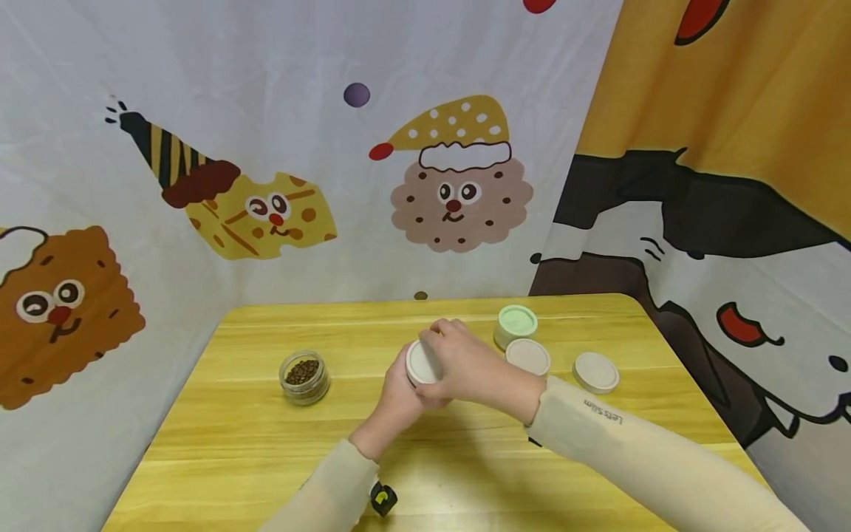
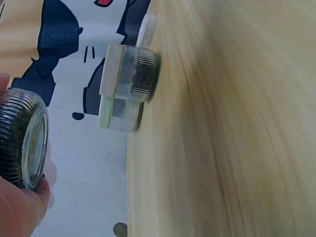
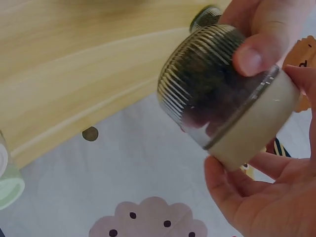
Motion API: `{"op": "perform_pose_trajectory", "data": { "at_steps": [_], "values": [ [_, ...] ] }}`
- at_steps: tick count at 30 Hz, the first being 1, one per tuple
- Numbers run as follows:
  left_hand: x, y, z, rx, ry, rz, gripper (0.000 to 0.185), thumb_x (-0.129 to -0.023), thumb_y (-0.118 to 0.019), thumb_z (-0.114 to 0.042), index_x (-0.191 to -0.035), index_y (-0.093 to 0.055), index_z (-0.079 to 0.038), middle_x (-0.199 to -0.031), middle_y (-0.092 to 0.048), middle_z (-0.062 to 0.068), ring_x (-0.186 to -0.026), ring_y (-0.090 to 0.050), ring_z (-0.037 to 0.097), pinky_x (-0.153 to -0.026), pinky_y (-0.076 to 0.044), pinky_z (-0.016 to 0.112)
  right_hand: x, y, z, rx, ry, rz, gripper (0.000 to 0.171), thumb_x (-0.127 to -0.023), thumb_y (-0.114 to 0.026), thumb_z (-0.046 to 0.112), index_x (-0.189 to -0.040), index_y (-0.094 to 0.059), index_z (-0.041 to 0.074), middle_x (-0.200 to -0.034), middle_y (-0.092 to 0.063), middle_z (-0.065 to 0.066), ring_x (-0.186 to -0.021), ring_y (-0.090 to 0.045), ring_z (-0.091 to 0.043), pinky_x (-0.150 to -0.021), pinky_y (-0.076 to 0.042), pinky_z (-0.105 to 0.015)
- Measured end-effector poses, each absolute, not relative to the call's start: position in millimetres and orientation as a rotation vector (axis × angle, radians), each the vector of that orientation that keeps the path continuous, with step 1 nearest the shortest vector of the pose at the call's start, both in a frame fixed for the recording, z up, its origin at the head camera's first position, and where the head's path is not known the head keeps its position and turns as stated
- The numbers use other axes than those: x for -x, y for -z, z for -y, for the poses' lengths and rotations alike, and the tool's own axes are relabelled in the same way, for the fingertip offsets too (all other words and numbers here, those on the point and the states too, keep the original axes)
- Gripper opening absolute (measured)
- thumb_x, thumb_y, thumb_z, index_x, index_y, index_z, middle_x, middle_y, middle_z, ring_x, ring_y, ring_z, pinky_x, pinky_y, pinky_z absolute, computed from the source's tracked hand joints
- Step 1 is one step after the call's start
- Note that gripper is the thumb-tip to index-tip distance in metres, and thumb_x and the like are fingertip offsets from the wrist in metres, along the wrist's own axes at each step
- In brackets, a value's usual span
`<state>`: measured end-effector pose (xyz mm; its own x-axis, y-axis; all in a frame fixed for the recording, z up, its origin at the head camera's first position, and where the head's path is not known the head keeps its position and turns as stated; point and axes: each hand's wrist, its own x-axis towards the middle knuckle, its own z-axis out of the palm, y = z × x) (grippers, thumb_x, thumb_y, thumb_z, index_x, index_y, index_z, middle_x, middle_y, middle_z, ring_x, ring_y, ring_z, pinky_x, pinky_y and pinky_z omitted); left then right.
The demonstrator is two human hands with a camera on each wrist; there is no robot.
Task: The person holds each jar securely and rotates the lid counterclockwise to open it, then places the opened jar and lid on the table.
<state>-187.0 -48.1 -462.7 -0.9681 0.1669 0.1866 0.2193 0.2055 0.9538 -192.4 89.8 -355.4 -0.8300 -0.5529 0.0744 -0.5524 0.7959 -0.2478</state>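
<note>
Above the middle of the table, my left hand (image 1: 397, 399) holds a ribbed glass jar (image 3: 200, 81) with dark contents around its glass body. My right hand (image 1: 468, 363) grips the off-white lid (image 3: 261, 123) on top of that jar, fingers and thumb around its rim. In the right wrist view the lid sits on the jar's mouth; whether it is screwed tight cannot be seen. The left wrist view shows the jar's glass base (image 2: 35, 148) raised off the table. Most of the jar's body is hidden by the hands in the head view.
A lidless glass jar (image 1: 304, 377) of brown beans stands at the left. Toward the back right stand a green-lidded jar (image 1: 517, 323) and a white-lidded jar (image 1: 528, 356), close together. A loose white lid (image 1: 595, 372) lies to their right on the wooden table (image 1: 219, 443).
</note>
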Motion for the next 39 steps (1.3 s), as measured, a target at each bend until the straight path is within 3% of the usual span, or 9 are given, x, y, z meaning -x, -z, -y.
{"op": "perform_pose_trajectory", "data": {
  "at_steps": [17, 22, 26, 33, 39],
  "values": [
    [184.1, 445.0, 51.8, 0.447, 1.824, 2.383, 0.087, -0.059, -0.087, -0.008, -0.134, -0.043, -0.009, -0.124, -0.056, 0.011, -0.113, -0.055, 0.027, -0.095, -0.047, 0.043, 203.2, 355.6, -92.0, 1.213, 0.326, -3.026, 0.073, -0.062, -0.078, 0.050, -0.122, -0.060, 0.012, -0.122, -0.060, -0.006, -0.104, -0.051, -0.022, -0.087, -0.050, -0.034],
    [180.9, 443.1, 56.3, 0.553, 1.912, 2.400, 0.092, -0.063, -0.085, -0.011, -0.141, -0.037, -0.016, -0.128, -0.053, 0.006, -0.114, -0.053, 0.022, -0.092, -0.049, 0.034, 202.9, 355.4, -96.7, 1.390, 0.332, -2.950, 0.068, -0.063, -0.078, 0.048, -0.120, -0.061, 0.015, -0.120, -0.062, -0.001, -0.101, -0.050, -0.019, -0.085, -0.050, -0.033],
    [174.6, 433.4, 58.3, 0.595, 1.982, 2.387, 0.092, -0.066, -0.082, -0.006, -0.144, -0.033, -0.011, -0.132, -0.050, 0.009, -0.116, -0.052, 0.025, -0.094, -0.048, 0.036, 202.6, 354.5, -98.7, 1.453, 0.339, -2.890, 0.069, -0.065, -0.078, 0.047, -0.123, -0.060, 0.015, -0.121, -0.060, 0.001, -0.103, -0.050, -0.018, -0.087, -0.049, -0.032],
    [182.8, 453.7, 58.6, 0.525, 1.926, 2.415, 0.094, -0.063, -0.084, -0.007, -0.142, -0.034, -0.015, -0.133, -0.048, 0.007, -0.119, -0.049, 0.024, -0.097, -0.045, 0.042, 200.5, 349.6, -102.3, 1.335, 0.478, -2.804, 0.078, -0.067, -0.078, 0.045, -0.135, -0.051, 0.018, -0.135, -0.049, -0.002, -0.119, -0.045, -0.020, -0.095, -0.046, -0.037],
    [184.1, 457.5, 59.4, 0.490, 1.919, 2.406, 0.089, -0.063, -0.086, -0.012, -0.138, -0.039, -0.014, -0.131, -0.050, 0.008, -0.116, -0.051, 0.027, -0.093, -0.047, 0.045, 192.8, 345.5, -102.3, 1.039, 0.490, -2.904, 0.091, -0.070, -0.070, 0.065, -0.141, -0.044, 0.015, -0.135, -0.046, -0.003, -0.120, -0.044, -0.020, -0.091, -0.048, -0.038]
  ]
}}
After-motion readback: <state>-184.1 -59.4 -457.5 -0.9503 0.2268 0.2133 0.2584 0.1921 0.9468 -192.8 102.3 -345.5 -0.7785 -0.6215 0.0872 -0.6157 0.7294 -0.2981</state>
